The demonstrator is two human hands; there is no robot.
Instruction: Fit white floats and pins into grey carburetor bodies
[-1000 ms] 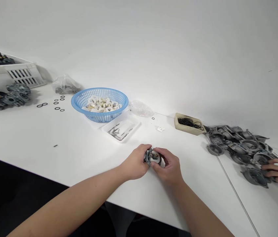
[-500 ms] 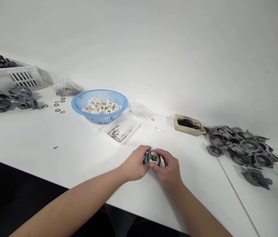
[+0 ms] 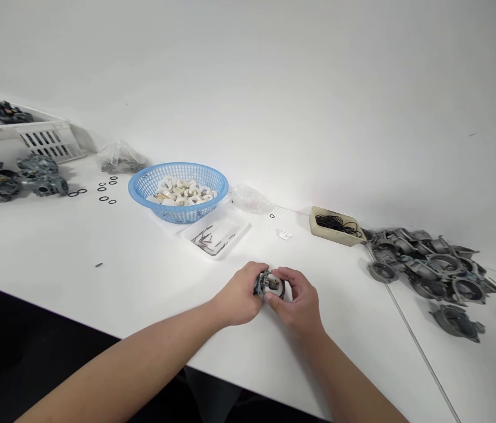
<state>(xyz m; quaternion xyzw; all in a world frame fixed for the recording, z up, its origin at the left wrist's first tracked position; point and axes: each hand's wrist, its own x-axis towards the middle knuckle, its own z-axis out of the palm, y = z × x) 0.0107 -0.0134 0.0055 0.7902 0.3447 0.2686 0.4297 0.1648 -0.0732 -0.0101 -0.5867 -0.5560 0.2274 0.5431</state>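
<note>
Between my two hands is a small grey metal part with a white ring-like piece point(image 3: 273, 284) on it and a dark band along its right edge. My left hand point(image 3: 242, 295) is wrapped round the left side of the metal part. Fingers and thumb of my right hand point(image 3: 299, 299) press on the white piece and the right edge from both sides. Beyond my hands, a white tray point(image 3: 238, 236) holds thin metal pins. Behind it stands a blue basket point(image 3: 177, 216) of white curved pieces.
A cream box point(image 3: 336, 234) of black rings stands at the right, beside a heap of grey metal bowls point(image 3: 444, 264). Grey metal assemblies point(image 3: 43, 176), a white crate point(image 3: 49, 141), a plastic bag point(image 3: 118, 157) and loose black rings point(image 3: 104, 198) are at the left.
The view has shifted slightly. Both hands keep their hold on the metal part, which appears turned a little.
</note>
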